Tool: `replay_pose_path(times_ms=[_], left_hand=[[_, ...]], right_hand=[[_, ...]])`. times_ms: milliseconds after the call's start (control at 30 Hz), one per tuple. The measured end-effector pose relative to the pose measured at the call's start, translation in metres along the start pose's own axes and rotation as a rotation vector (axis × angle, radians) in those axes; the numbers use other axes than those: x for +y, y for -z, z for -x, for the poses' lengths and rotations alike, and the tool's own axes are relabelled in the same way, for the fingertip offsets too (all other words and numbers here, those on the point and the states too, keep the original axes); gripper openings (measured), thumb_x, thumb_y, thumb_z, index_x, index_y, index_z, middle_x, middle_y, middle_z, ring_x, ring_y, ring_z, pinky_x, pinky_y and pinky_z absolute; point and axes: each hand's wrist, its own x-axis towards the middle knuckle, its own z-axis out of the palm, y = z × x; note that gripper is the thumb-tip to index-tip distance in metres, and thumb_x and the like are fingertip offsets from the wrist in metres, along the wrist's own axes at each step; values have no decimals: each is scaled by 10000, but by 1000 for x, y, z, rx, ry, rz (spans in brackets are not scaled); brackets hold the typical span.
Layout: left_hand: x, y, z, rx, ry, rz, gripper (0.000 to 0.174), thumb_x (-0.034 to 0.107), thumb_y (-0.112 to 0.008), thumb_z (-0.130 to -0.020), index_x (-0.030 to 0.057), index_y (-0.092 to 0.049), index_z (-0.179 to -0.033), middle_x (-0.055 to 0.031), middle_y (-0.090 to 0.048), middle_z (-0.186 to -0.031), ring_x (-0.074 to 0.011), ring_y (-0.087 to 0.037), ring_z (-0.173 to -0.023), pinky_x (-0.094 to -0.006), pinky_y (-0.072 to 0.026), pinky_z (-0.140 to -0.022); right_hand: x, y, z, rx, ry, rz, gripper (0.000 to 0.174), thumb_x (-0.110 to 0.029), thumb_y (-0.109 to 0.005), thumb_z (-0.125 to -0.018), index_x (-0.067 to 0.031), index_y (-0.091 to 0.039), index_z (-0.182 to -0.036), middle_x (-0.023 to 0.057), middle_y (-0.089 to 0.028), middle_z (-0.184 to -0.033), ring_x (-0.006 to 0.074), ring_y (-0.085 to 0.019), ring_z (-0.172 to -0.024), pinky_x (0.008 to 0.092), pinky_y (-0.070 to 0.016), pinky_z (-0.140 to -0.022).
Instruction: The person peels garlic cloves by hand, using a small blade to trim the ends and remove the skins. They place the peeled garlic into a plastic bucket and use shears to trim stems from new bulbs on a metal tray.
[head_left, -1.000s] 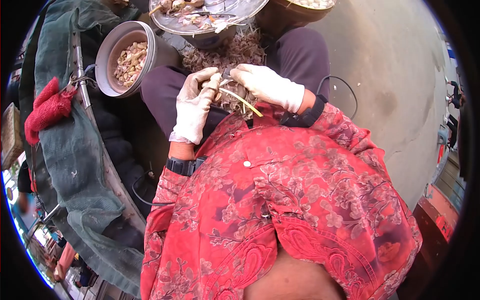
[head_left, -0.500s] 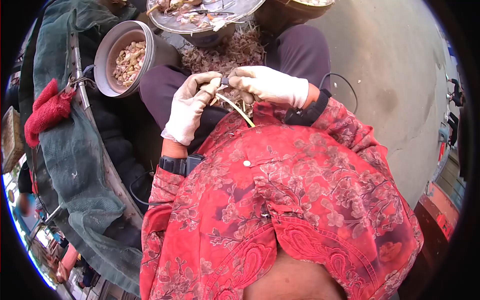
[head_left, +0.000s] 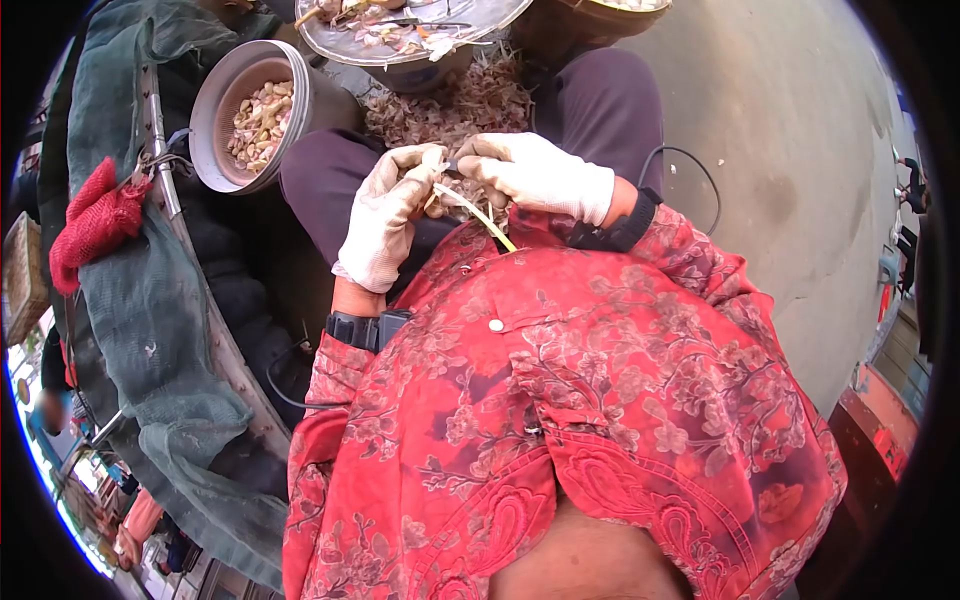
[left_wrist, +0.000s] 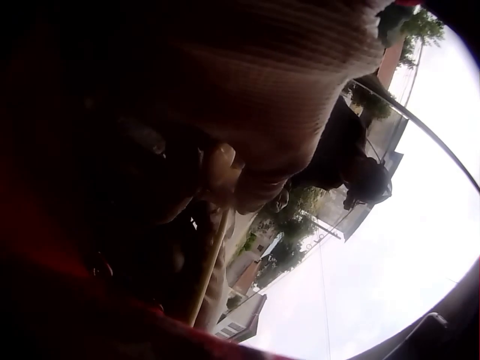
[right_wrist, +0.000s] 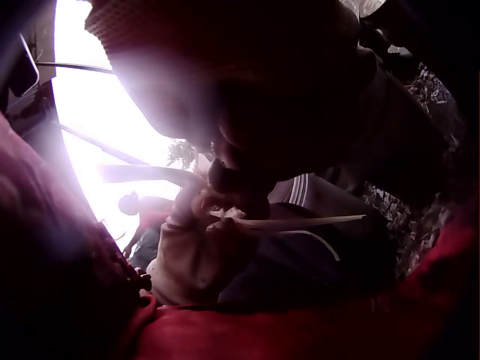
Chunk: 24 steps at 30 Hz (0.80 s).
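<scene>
Both hands wear pale gloves with soiled fingers and meet above the lap. My left hand (head_left: 378, 222) pinches a garlic bulb (left_wrist: 223, 166), mostly hidden by the fingers. From it a long pale-green stalk (head_left: 480, 217) slants toward the red shirt; thinner strands show beside the stalk (right_wrist: 307, 222) in the right wrist view. My right hand (head_left: 548, 180) has curled fingers right beside the bulb, pinching a small dark piece (head_left: 452, 165) at the fingertips. I cannot tell whether that piece is a blade. Both wrist views are dark around the fingers.
A grey bucket (head_left: 203, 140) of garlic cloves stands left of the knees. Ahead, a round tray (head_left: 478, 36) bears garlic, skins and a dark-handled tool. Dry husks (head_left: 450, 112) are heaped between the legs. Green netting (head_left: 160, 330) over a rail and a red mesh bag (head_left: 98, 222) lie left.
The right hand has drawn slightly back from the left and its fingers have curled more; the small dark piece shows at its fingertips. The stalk has swung a little toward the shirt.
</scene>
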Motion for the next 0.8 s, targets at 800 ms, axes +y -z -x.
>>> replay_pose_path(times_ms=[800], left_hand=[[-13, 9, -3, -46, -51, -220, 423, -4, -516, -934, -42, -483, -1354, 13, -563, -937, -49, -477, -735, -186, -420, -685]], right_hand=[[-9, -1, 4, 112, 165, 494, 364, -312, -459, -951, 0, -580, -1095, 233, -654, -969, 377, -630, -931, 438, -482, -809]])
